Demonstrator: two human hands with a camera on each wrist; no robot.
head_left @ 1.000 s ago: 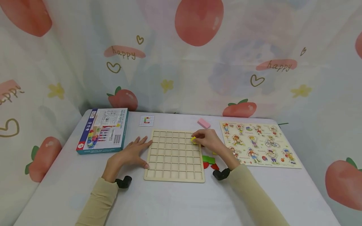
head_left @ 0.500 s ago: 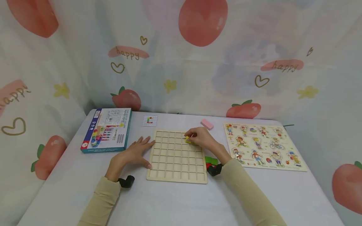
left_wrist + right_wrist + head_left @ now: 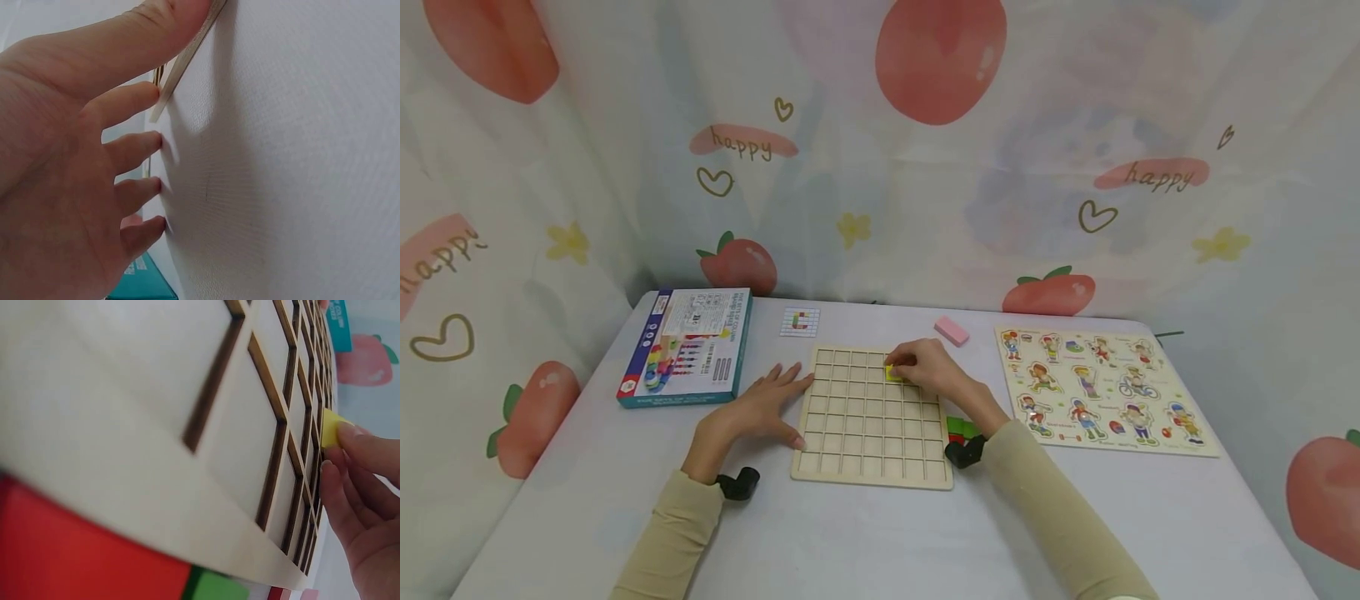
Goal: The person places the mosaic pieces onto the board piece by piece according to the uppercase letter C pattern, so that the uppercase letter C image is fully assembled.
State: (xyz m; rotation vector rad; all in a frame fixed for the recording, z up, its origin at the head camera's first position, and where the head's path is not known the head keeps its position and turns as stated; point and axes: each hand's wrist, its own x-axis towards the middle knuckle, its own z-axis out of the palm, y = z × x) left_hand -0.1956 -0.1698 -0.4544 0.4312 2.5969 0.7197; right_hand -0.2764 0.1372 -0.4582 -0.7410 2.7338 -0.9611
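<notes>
A wooden grid board (image 3: 872,482) with square cells lies flat on the white table. My right hand (image 3: 928,367) pinches a small yellow square tile (image 3: 891,373) over the upper right part of the grid. In the right wrist view, thumb and fingertips hold the yellow tile (image 3: 332,427) right at the cells. My left hand (image 3: 766,408) is spread at the board's left edge, its thumb and index fingertip against the frame. In the left wrist view its other fingertips rest on the table beside the board edge (image 3: 187,59).
Green blocks (image 3: 961,427) and a red block (image 3: 955,438) lie by the board's right edge, partly behind the wrist. Behind the board are a pattern card (image 3: 800,322) and a pink block (image 3: 952,331). A boxed set (image 3: 688,350) stands left, a picture puzzle (image 3: 1105,392) right.
My right hand has moved left across the grid with the yellow tile and lowered it to a cell. My left hand stays at the board's edge. The head view has shifted slightly.
</notes>
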